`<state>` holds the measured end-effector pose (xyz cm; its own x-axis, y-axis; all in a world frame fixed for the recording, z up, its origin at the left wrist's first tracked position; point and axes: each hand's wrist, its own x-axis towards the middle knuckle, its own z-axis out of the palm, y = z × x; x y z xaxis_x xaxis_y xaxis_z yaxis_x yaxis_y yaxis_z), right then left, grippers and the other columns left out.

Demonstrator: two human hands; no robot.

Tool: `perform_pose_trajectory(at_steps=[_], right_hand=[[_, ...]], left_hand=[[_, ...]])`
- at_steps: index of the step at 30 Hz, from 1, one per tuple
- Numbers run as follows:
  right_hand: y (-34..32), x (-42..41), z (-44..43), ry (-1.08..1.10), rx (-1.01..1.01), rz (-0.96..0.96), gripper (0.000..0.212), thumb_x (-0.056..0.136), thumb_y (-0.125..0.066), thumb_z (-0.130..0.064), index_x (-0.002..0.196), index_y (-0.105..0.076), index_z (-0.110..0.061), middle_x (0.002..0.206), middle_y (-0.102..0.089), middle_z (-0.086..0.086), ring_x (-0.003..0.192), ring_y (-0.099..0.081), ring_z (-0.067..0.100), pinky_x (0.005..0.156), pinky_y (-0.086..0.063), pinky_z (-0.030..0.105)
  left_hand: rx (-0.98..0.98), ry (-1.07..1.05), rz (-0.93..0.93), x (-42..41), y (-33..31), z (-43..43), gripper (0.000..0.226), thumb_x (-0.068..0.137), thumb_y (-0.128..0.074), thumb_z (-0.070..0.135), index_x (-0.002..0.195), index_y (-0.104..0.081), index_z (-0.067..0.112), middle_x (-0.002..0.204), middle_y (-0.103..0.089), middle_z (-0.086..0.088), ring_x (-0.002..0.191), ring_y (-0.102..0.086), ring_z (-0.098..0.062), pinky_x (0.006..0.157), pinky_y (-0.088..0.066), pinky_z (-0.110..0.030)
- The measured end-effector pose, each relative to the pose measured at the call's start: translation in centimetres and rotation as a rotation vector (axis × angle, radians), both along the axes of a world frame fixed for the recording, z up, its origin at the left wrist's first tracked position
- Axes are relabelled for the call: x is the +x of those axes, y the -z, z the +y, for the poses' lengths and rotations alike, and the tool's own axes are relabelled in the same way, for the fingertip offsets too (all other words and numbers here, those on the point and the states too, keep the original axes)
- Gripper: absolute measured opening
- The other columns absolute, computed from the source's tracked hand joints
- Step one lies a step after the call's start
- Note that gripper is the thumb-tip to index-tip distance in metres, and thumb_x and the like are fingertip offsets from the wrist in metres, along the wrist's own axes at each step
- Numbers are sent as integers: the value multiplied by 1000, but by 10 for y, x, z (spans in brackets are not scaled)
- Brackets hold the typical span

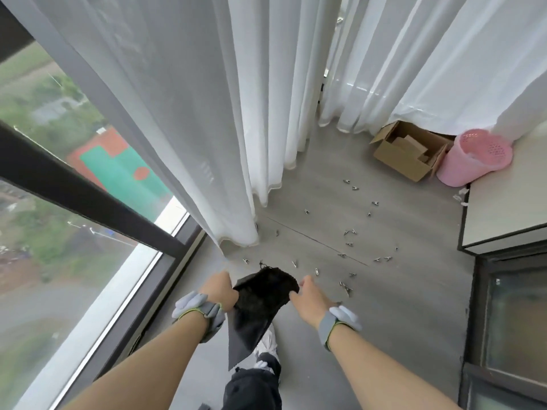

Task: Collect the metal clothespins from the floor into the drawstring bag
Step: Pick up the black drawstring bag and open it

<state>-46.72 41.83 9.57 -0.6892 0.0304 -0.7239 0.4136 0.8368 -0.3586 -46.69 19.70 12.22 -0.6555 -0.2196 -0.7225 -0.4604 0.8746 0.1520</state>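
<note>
A black drawstring bag (260, 303) hangs between my two hands above the grey floor. My left hand (219, 290) grips its left edge and my right hand (309, 294) grips its right edge, holding the mouth stretched. Several metal clothespins (349, 244) lie scattered over the floor ahead, from just beyond the bag out toward the cardboard box. One pair of pins (345, 288) lies close to my right hand. I stand upright, so the pins are well below my hands.
White curtains (207, 113) hang along the window at left and at the back. An open cardboard box (396, 161) and a pink basket (473, 158) stand at the back right. A white-topped cabinet (509, 208) lines the right side. My shoe (266, 341) shows below the bag.
</note>
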Motion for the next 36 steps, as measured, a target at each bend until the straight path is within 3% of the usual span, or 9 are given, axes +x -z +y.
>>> perform_pose_trajectory(at_steps=[3,9,15,20,23,28,30,33,36], right_hand=[[37,-27,-22,-37,-10,-51,39,94,-49,-32,128,-42,-13,135,-54,5,113,-59,31,83,-43,31],[111,-51,-45,-71,-5,-74,36,95,-43,-36,126,-45,-17,128,-56,8,109,-58,31,86,-43,33],[232,-81,-64,-147,-27,-27,39,96,-43,-36,129,-46,-16,135,-49,8,117,-54,32,95,-43,37],[314,-96,-72,-232,-21,9,41,97,-41,-36,131,-45,-15,135,-46,8,116,-53,31,95,-42,35],[355,-102,-80,-279,9,23,37,97,-40,-34,129,-46,-16,133,-44,8,107,-55,32,91,-45,37],[420,-114,-98,-404,19,85,32,98,-41,-30,126,-46,-15,130,-43,8,95,-57,32,82,-46,36],[451,-122,-108,-472,28,126,30,99,-42,-29,124,-46,-14,128,-43,8,88,-55,32,76,-43,34],[489,-136,-120,-515,57,153,27,99,-42,-24,122,-47,-11,126,-43,9,81,-45,30,73,-36,31],[520,-148,-128,-555,83,163,25,97,-41,-15,121,-46,-11,124,-43,11,84,-52,33,73,-43,36]], left_hand=[[8,-43,-46,-13,36,-20,12,86,-51,18,93,-53,9,96,-63,-8,81,-58,-24,61,-41,-26],[-14,-254,-74,-11,114,-38,9,82,-51,18,86,-48,11,81,-56,-5,71,-54,-26,55,-36,-28],[-102,-461,-45,-9,229,-46,8,80,-51,15,83,-50,7,74,-55,-8,59,-47,-23,50,-30,-29],[-153,-617,-17,2,305,-55,11,80,-49,17,78,-47,6,83,-64,-15,67,-57,-33,57,-37,-30],[-128,-704,25,4,340,-55,13,81,-48,18,77,-45,6,87,-67,-20,59,-51,-29,53,-34,-29],[-91,-774,76,-5,394,-49,18,81,-45,20,85,-52,4,75,-59,-13,55,-45,-25,50,-32,-29],[-59,-750,43,-15,417,-49,16,80,-46,20,75,-50,5,69,-56,-9,55,-48,-24,53,-41,-29],[35,-762,-78,-33,440,-59,18,80,-48,13,65,-53,4,72,-63,-12,69,-65,-30,74,-55,-34],[134,-649,-159,-47,448,-63,20,91,-46,11,76,-56,3,96,-64,-19,85,-61,-31,71,-52,-33]])
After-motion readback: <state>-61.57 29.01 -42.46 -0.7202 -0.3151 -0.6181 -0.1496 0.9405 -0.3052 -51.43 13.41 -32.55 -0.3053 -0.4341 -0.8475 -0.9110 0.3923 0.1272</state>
